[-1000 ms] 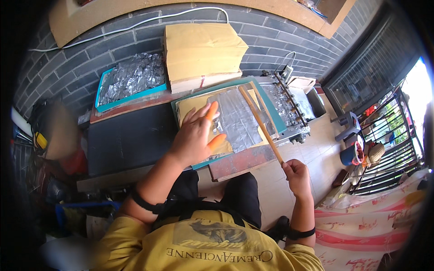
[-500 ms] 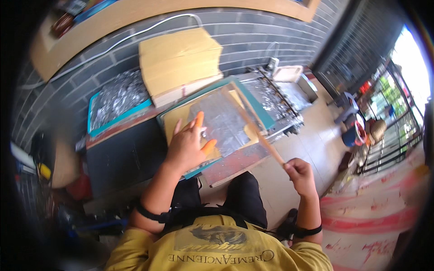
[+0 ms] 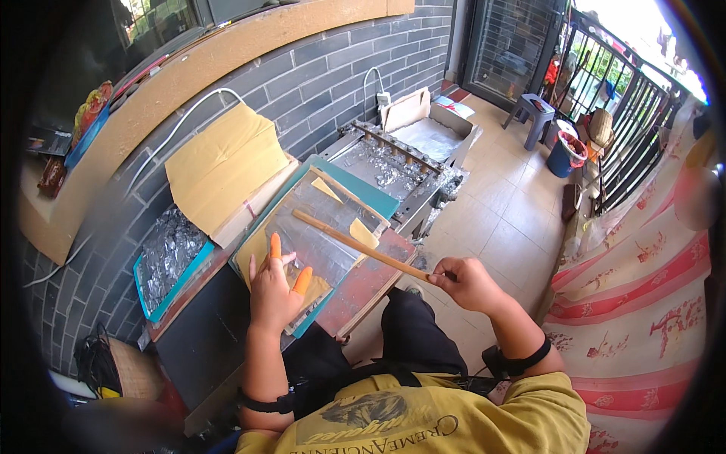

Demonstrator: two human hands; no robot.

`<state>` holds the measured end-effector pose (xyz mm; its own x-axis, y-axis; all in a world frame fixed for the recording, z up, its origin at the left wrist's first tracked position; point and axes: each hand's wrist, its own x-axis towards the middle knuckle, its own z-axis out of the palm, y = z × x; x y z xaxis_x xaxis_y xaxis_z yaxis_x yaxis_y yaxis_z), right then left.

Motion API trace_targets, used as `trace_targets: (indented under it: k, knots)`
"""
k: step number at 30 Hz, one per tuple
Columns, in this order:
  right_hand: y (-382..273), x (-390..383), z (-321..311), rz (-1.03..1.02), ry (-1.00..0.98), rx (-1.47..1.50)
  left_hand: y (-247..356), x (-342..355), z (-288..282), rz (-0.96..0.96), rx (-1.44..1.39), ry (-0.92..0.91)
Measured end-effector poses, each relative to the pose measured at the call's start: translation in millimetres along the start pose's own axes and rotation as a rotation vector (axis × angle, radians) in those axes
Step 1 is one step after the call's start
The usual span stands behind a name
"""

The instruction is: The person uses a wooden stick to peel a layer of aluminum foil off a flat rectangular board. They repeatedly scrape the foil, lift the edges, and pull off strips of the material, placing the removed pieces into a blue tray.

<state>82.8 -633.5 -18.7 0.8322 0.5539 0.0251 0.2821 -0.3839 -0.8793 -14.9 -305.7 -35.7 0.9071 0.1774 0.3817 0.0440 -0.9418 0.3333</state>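
Observation:
My left hand [image 3: 274, 293] has its fingers spread over the near left part of a thin, silvery sheet [image 3: 321, 246]; orange covers sit on two fingertips. The sheet lies over yellowish paper [image 3: 364, 233] on a teal board [image 3: 370, 195]. Between finger and thumb, my right hand [image 3: 460, 283] grips the near right end of a long, flat wooden stick [image 3: 361, 246]. The stick's far end slants across the sheet, to the right of my left fingers. Whether it presses on the sheet I cannot tell.
Left of the work, a teal tray [image 3: 175, 284] holds crumpled foil [image 3: 170, 250]. Behind stands a stack of yellow paper [image 3: 219, 163]. A metal frame with foil scraps [image 3: 386, 166] is at the back right. A black panel [image 3: 200, 356] lies at left; a patterned curtain [image 3: 628, 325] hangs right.
The stick has swung from the sheet's right edge to lie slantwise across its middle. My left hand stays spread at the sheet's left side. The whole view has turned to the right.

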Motion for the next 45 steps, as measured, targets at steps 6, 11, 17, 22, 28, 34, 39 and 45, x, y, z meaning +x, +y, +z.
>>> trace_targets:
  k: [6, 11, 17, 22, 28, 34, 39, 45]
  knots:
    - [-5.1, -1.4, -0.4, -0.011, -0.057, -0.001, -2.3, -3.1, -1.0, -0.003, 0.017, -0.018]
    - [3.0, -1.1, 3.2, -0.053, -0.061, 0.136, -0.5, -5.7, -2.8, -0.013, -0.018, -0.001]
    - [2.7, -2.7, 2.7, 0.013, -0.047, 0.004, 3.0, -3.8, 1.6, -0.017, -0.039, 0.059]
    - [-1.0, -1.7, 2.3, 0.028, -0.064, 0.016, 3.3, -3.1, -3.1, -0.041, -0.013, 0.032]
    - [1.2, 0.8, 9.0, 0.015, -0.046, 0.043, -8.2, -6.3, -3.2, -0.033, -0.115, 0.295]
    - [-5.7, 8.9, 25.2, -0.071, -0.083, 0.059, -27.5, -9.0, -1.4, -0.172, -0.004, 0.211]
    - [-17.0, 16.9, 28.2, -0.033, -0.115, 0.060, -28.9, -16.0, 0.4, -0.165, 0.003, 0.189]
    - [-10.7, 14.9, 22.6, 0.039, -0.094, 0.048, -32.3, -9.4, -3.6, -0.161, -0.035, 0.171]
